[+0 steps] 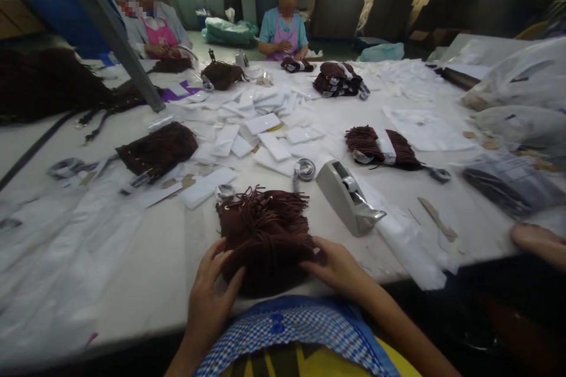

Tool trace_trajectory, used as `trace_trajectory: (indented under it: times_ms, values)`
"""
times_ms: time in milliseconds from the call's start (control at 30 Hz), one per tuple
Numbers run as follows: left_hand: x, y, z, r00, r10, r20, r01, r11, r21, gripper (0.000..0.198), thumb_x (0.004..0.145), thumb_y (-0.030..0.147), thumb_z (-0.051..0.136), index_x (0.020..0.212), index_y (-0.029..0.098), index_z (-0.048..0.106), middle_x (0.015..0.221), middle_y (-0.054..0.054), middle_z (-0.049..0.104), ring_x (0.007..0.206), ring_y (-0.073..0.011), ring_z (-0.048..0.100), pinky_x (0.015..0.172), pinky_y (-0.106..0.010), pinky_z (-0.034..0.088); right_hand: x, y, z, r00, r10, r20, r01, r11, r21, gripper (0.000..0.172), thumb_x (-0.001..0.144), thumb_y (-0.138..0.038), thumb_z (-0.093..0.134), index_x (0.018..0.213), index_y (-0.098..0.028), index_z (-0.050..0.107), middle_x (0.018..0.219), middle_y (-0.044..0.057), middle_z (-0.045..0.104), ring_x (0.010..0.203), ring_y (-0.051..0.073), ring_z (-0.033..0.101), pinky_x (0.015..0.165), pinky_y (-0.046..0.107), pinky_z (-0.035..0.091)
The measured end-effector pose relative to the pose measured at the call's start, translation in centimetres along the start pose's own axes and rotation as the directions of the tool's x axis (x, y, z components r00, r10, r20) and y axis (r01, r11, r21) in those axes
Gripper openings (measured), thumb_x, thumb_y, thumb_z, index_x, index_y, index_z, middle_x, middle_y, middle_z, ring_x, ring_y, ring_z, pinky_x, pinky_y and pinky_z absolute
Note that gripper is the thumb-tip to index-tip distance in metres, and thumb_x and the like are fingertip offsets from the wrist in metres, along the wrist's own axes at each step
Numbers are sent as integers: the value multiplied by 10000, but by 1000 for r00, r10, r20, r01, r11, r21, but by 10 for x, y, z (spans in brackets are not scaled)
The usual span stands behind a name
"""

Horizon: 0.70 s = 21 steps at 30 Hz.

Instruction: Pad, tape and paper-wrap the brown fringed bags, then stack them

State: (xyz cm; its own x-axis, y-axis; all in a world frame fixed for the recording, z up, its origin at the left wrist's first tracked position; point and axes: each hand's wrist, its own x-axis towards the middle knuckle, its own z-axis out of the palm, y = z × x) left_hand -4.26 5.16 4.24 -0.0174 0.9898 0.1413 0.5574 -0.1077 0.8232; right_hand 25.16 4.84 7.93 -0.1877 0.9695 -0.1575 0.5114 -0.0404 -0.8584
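Observation:
A dark brown fringed suede bag lies on the white table right in front of me. My left hand rests on its lower left edge with fingers spread over the suede. My right hand lies on its lower right side, fingers stretched onto the fringe. Neither hand is closed round the bag.
A grey tape dispenser stands just right of the bag. White paper pads and other brown fringed bags are scattered across the table. Two people in pink aprons work at the far side. Another person's hand shows at the right edge.

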Motion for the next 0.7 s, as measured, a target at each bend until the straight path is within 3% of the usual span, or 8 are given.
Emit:
trace_trajectory:
  times_ms: [100, 167, 233, 333, 467, 567, 633, 700]
  values:
    - [-9, -6, -4, 987, -159, -30, 157, 986, -61, 492, 796, 492, 694, 1212, 250, 594, 1297, -85, 576, 1194, -285, 588, 915, -408, 577, -11, -2, -5, 995, 44, -85, -39, 998, 58, 251, 826, -314, 702, 1040, -211, 620, 996, 37, 680, 826, 180, 672, 741, 297, 569]
    - [-17, -9, -2, 967, -244, 69, 251, 957, -142, 503, 801, 498, 687, 1221, 241, 581, 1199, -69, 639, 1069, -262, 660, 834, -367, 605, -15, -3, -5, 987, 29, -156, -17, 997, 80, 278, 845, -317, 684, 1089, -215, 599, 1069, 50, 663, 878, 177, 670, 786, 301, 572]
    - [-22, -11, 1, 956, -238, 170, 267, 948, -175, 443, 822, 485, 667, 1180, 232, 601, 1117, -47, 680, 964, -238, 698, 832, -356, 601, -16, -2, -1, 978, -26, -207, 28, 1000, 9, 350, 843, -317, 691, 1161, -222, 579, 1107, 58, 657, 907, 186, 661, 813, 320, 568]
    - [-17, -10, -6, 961, -156, 229, 183, 978, -104, 367, 826, 452, 669, 1115, 229, 630, 1064, -34, 696, 928, -226, 697, 865, -360, 582, -11, 2, 6, 961, -138, -240, 93, 977, -190, 371, 842, -284, 686, 1188, -212, 574, 1070, 68, 667, 939, 218, 645, 848, 367, 545]
    - [11, 6, -37, 954, -57, 293, 86, 992, -87, 337, 856, 421, 642, 1126, 221, 645, 1012, -49, 693, 879, -213, 678, 836, -341, 571, -7, 4, 8, 948, -221, -230, 150, 944, -293, 271, 862, -239, 640, 1123, -203, 578, 990, 68, 661, 914, 222, 635, 809, 353, 537]
    - [43, 38, -53, 980, 98, 175, -63, 979, -194, 303, 962, 372, 462, 1124, 209, 659, 974, -69, 683, 906, -209, 661, 856, -340, 548, -9, 1, 9, 934, -303, -189, 231, 916, -328, 211, 866, -228, 635, 1069, -218, 577, 958, 67, 644, 900, 222, 621, 780, 345, 533]
    - [64, 64, -48, 923, 267, 278, -233, 961, -150, 265, 923, 359, 539, 1095, 236, 699, 1134, -85, 680, 1100, -253, 625, 976, -379, 502, -11, 1, 13, 915, -363, -176, 287, 892, -348, 221, 864, -232, 642, 1075, -233, 577, 975, 78, 642, 932, 235, 616, 798, 362, 540]
    - [79, 86, -33, 743, 361, 563, -374, 922, -98, 307, 897, 366, 578, 1167, 286, 701, 1321, -74, 620, 1271, -287, 534, 1089, -433, 420, -11, 3, 18, 888, -426, -174, 345, 867, -359, 291, 862, -254, 654, 1141, -254, 574, 1051, 93, 649, 1015, 255, 613, 870, 404, 542]
